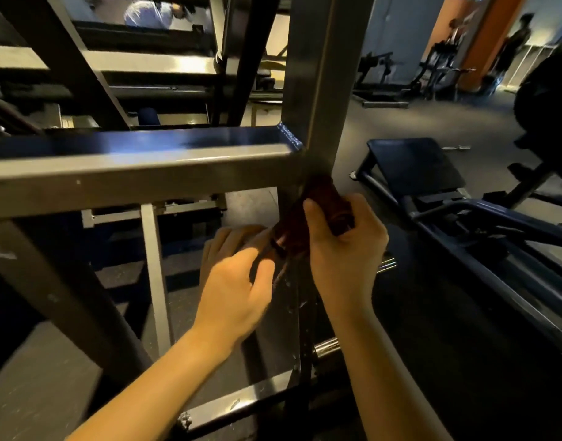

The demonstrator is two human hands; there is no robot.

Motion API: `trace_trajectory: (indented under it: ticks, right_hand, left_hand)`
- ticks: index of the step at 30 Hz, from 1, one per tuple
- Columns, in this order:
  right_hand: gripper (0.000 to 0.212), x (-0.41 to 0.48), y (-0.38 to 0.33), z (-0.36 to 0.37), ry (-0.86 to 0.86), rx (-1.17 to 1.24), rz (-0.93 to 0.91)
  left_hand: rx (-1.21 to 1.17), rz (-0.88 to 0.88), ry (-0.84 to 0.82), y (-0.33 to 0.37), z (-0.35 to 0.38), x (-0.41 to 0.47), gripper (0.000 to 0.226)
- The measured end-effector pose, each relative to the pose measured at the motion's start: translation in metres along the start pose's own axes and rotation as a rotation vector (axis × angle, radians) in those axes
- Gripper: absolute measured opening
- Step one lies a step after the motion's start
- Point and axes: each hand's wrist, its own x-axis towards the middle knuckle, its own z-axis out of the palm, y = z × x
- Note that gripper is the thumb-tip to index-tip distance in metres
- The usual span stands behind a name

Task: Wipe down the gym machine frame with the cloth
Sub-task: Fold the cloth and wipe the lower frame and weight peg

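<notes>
1. The cloth [318, 208] is a dark reddish wad at centre frame. It sits against the gym machine frame [209, 173], just under the welded corner where the horizontal beam [114, 183] meets the upright post [311, 78].
2. The right hand [343, 246] comes in from the lower right with its fingers curled round the cloth, gripping it and pressing it to the post.
3. The left hand [235, 281] reaches in from the lower left, thumb and fingers pointing at the cloth's lower end. It may be pinching that end or only touching it — motion blur hides the contact, so I cannot tell.
4. Done so far, as a judgement: the top face of the beam gleams, which fits a wiped surface, but it could equally be the lighting. No plain line between wiped and unwiped metal shows.
5. Probably left: the post below the hands carries pale scuffs and specks, and so does the base rail [241, 399] at bottom centre. The diagonal struts in the upper left show nothing either way.
6. Overall this looks like mid-task work at the joint — the lower parts likely remain.
7. A padded bench [413, 167] lies on the floor at right, well apart from the hands.
</notes>
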Motion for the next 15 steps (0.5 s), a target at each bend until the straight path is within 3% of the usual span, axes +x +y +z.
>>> trace_trajectory:
  ticks: [1,3,5,9,15]
  right_hand:
    - [0.017,-0.001,0.004,0.000,0.003,0.020,-0.029]
    - [0.015,-0.016,0.035,0.001,0.012,0.001,-0.067]
    - [0.012,-0.045,0.086,-0.002,0.016,-0.049,-0.055]
    - [0.011,-0.094,0.156,-0.003,-0.064,0.022,0.311]
    - [0.019,-0.045,0.111,-0.001,0.111,0.004,-0.283]
  left_hand:
    - [0.011,0.018,0.007,-0.006,0.005,-0.002,0.039]
    - [0.037,0.087,0.030,-0.023,0.020,-0.008,0.013]
    - [0.116,0.147,0.064,-0.040,0.038,-0.014,0.034]
    - [0.128,0.180,0.027,-0.076,0.074,-0.031,0.045]
    - [0.172,0.293,0.133,-0.110,0.111,-0.036,0.029]
